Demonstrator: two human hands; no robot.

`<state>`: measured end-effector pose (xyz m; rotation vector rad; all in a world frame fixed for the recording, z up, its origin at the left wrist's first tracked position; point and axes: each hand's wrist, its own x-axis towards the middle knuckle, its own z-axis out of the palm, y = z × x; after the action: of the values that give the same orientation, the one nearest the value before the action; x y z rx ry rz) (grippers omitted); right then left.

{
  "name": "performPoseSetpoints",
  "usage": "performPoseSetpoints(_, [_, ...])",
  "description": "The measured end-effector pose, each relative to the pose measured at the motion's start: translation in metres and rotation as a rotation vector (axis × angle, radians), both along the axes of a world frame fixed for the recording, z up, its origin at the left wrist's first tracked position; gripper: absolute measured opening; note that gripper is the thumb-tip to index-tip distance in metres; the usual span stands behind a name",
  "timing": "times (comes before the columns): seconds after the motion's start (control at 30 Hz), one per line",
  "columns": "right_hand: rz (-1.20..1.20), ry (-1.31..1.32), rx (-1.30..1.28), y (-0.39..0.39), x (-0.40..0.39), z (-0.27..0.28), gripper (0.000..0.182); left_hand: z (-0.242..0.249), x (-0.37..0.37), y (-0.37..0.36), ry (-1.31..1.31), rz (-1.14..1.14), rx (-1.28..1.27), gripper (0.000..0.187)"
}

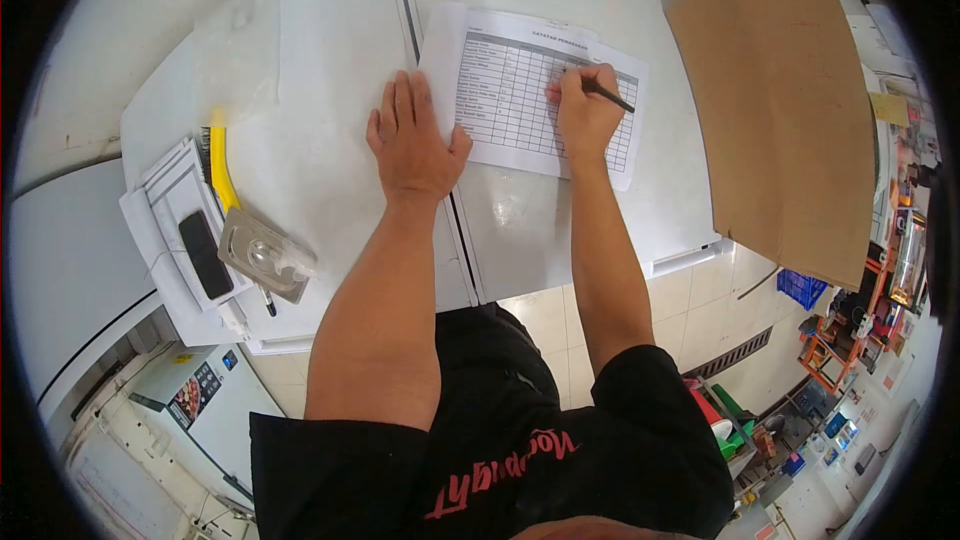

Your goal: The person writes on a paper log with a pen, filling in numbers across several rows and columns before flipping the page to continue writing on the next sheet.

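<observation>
Filling in the white printed form [535, 90]
Right hand [585, 110] pinches a black pen [610, 95]; left hand [412, 140], spread flat, pins the sheet, which could slide if the hand lifts.

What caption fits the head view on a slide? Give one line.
Right hand writes with a black pen on a white printed table form while the left hand lies flat on its edge.

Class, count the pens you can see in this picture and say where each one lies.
2. One pen is in the right hand, over the printed form. A second pen lies by the metal tray. Others may be hidden.
</observation>
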<state>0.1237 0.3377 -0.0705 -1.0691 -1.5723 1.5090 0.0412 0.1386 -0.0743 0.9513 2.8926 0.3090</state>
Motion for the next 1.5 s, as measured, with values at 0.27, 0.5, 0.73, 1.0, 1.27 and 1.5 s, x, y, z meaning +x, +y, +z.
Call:
performPoseSetpoints(0.27, [-0.005,0.089,-0.051,0.001,0.007,0.002,0.007,-0.001,0.0,-0.001,0.014,-0.007,0.02,0.09])
performPoseSetpoints(0.5, [-0.121,0.149,-0.047,-0.035,0.052,0.0,0.011,-0.002,0.0,-0.002,0.027,-0.019,0.052,0.092])
performPoseSetpoints(0.73, [-0.023,0.049,0.153,-0.078,0.073,-0.026,0.017,-0.002,0.0,0.0,0.025,-0.007,0.021,0.091])
performPoseSetpoints(1.0, [-0.049,0.125,0.018,-0.079,0.07,-0.017,0.019,-0.003,-0.001,0.001,0.04,-0.014,0.004,0.089])
performPoseSetpoints(1.27, [-0.063,0.071,0.038,-0.078,0.069,-0.02,0.018,-0.005,-0.001,0.001,0.046,-0.016,-0.012,0.09])
performPoseSetpoints(1.5, [-0.069,0.088,0.022,-0.078,0.068,-0.02,0.017,-0.004,0.0,0.001,0.045,-0.014,-0.012,0.09])
